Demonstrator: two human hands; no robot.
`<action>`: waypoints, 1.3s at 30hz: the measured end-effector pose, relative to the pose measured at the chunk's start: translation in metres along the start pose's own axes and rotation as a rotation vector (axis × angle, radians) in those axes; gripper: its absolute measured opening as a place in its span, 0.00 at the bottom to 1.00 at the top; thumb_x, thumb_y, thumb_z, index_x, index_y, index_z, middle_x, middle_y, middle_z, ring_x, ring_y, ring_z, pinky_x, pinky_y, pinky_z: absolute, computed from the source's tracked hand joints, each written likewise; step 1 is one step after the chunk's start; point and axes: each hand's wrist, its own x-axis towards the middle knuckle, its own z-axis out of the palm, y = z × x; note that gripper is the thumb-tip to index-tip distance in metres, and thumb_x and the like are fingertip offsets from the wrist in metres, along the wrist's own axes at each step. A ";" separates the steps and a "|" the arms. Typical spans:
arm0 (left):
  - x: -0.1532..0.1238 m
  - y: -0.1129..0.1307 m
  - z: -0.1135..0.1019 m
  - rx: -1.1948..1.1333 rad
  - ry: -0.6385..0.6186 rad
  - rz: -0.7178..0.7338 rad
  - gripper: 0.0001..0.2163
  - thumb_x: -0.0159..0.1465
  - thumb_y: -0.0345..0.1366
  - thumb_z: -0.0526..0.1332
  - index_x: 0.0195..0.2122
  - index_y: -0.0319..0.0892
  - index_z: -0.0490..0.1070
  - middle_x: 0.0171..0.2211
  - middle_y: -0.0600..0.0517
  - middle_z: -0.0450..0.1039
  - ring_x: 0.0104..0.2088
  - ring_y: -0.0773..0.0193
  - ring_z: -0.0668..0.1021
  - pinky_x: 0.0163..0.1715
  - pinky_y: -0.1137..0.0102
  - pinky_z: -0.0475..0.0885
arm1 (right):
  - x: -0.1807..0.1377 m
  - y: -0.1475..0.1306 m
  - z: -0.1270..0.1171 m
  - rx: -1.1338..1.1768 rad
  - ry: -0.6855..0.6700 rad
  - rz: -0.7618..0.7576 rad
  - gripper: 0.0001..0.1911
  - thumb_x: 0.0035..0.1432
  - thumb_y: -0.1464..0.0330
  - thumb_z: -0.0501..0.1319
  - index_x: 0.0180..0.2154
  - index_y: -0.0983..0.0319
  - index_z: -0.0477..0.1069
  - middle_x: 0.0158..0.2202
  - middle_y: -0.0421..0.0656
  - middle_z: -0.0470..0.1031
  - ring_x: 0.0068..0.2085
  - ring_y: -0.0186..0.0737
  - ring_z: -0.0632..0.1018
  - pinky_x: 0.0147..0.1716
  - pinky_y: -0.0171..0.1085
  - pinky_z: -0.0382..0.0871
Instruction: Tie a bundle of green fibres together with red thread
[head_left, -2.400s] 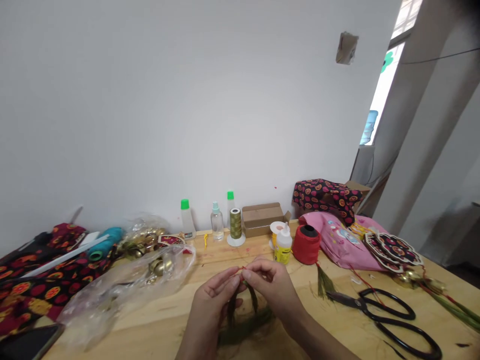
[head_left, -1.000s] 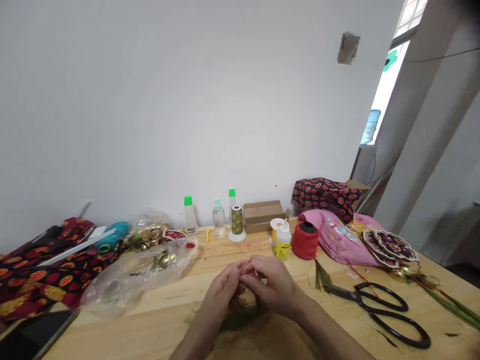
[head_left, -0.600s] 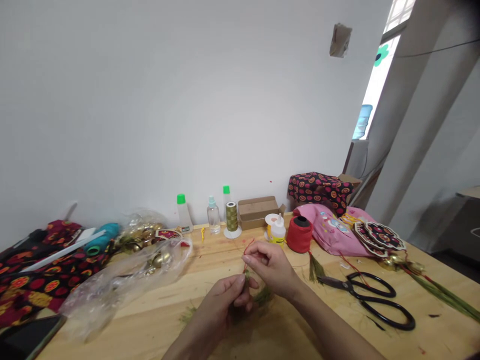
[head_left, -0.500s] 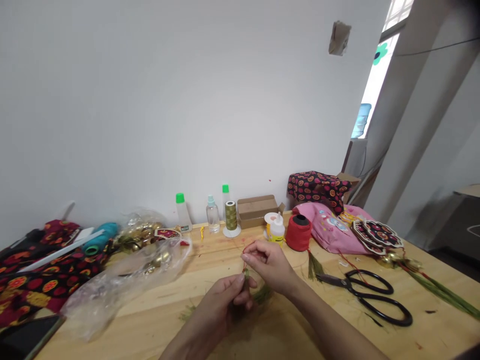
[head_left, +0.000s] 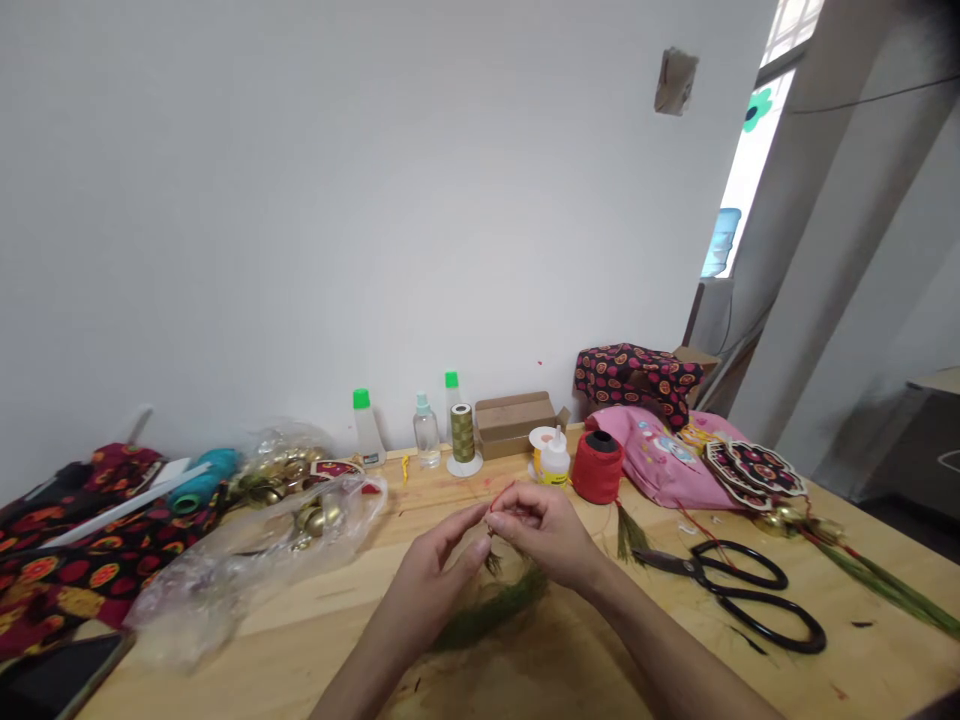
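Both hands are meeting over the wooden table (head_left: 675,650): left hand (head_left: 439,578) and right hand (head_left: 544,530) are pinching a red thread (head_left: 501,494) at the top of a green feather bundle (head_left: 487,615). Black scissors (head_left: 739,590) are lying near the right hand, untouched.

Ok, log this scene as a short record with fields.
setting: wooden table against a white wall
left hand: grip pinched on the top of the green fibre bundle
right hand: grip pinched on a red thread at the bundle's top
right of hands: black scissors
behind hands: red spool, glue bottle, olive spool, cardboard box
left of hands: clear bag holding brass bells
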 end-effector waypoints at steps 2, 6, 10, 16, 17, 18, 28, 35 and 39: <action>0.002 0.005 0.004 0.002 -0.055 0.014 0.15 0.54 0.35 0.58 0.43 0.43 0.70 0.41 0.49 0.73 0.44 0.55 0.70 0.47 0.64 0.58 | 0.000 -0.001 -0.001 -0.016 0.005 -0.035 0.07 0.46 0.67 0.58 0.22 0.64 0.68 0.20 0.37 0.65 0.20 0.28 0.63 0.19 0.28 0.58; 0.006 0.013 0.014 -0.152 -0.171 -0.020 0.11 0.55 0.35 0.57 0.38 0.41 0.73 0.34 0.50 0.75 0.38 0.58 0.72 0.44 0.66 0.60 | 0.002 -0.002 -0.006 -0.078 0.030 -0.129 0.06 0.47 0.69 0.58 0.22 0.64 0.69 0.22 0.40 0.68 0.24 0.32 0.68 0.23 0.31 0.61; 0.007 0.014 0.019 -0.362 -0.218 -0.167 0.08 0.56 0.35 0.57 0.29 0.37 0.73 0.22 0.53 0.69 0.26 0.67 0.69 0.30 0.73 0.62 | 0.004 0.000 -0.009 -0.047 0.041 -0.136 0.05 0.46 0.70 0.59 0.21 0.64 0.70 0.22 0.41 0.69 0.25 0.33 0.69 0.24 0.31 0.63; 0.009 0.006 0.019 -0.463 -0.205 -0.245 0.07 0.56 0.34 0.56 0.26 0.38 0.71 0.25 0.53 0.67 0.27 0.67 0.67 0.29 0.74 0.60 | 0.004 0.001 -0.007 0.139 0.022 0.001 0.08 0.45 0.66 0.60 0.22 0.65 0.68 0.19 0.37 0.65 0.16 0.27 0.66 0.15 0.28 0.61; 0.010 0.007 0.019 -0.487 -0.202 -0.241 0.07 0.56 0.33 0.56 0.24 0.38 0.71 0.25 0.53 0.66 0.29 0.67 0.67 0.30 0.74 0.60 | 0.004 0.001 -0.007 0.148 0.019 0.008 0.09 0.45 0.65 0.60 0.22 0.65 0.67 0.18 0.37 0.65 0.16 0.26 0.65 0.15 0.28 0.61; 0.010 0.007 0.020 -0.511 -0.203 -0.237 0.07 0.55 0.33 0.56 0.22 0.39 0.70 0.24 0.54 0.66 0.29 0.67 0.66 0.31 0.74 0.60 | 0.004 0.001 -0.007 0.158 0.018 0.014 0.09 0.45 0.65 0.60 0.22 0.65 0.67 0.18 0.36 0.64 0.16 0.26 0.66 0.15 0.28 0.61; 0.000 0.007 0.026 -0.709 -0.231 -0.323 0.11 0.58 0.32 0.51 0.24 0.36 0.70 0.22 0.50 0.67 0.27 0.64 0.70 0.35 0.67 0.63 | 0.004 0.005 -0.003 0.192 0.025 0.048 0.09 0.45 0.65 0.60 0.21 0.64 0.66 0.16 0.35 0.64 0.15 0.27 0.66 0.14 0.27 0.61; -0.002 0.002 0.021 -0.832 -0.249 -0.381 0.10 0.59 0.33 0.53 0.27 0.35 0.71 0.16 0.57 0.57 0.22 0.69 0.67 0.36 0.65 0.63 | 0.004 0.004 -0.004 0.141 0.051 0.032 0.09 0.44 0.65 0.61 0.20 0.65 0.67 0.20 0.37 0.65 0.17 0.25 0.65 0.15 0.27 0.60; -0.002 -0.004 0.020 -0.855 -0.250 -0.393 0.10 0.59 0.32 0.52 0.31 0.33 0.71 0.16 0.59 0.54 0.20 0.72 0.65 0.35 0.66 0.63 | 0.005 0.004 -0.004 0.099 0.088 0.003 0.07 0.43 0.67 0.61 0.20 0.64 0.69 0.21 0.38 0.66 0.21 0.29 0.67 0.19 0.29 0.61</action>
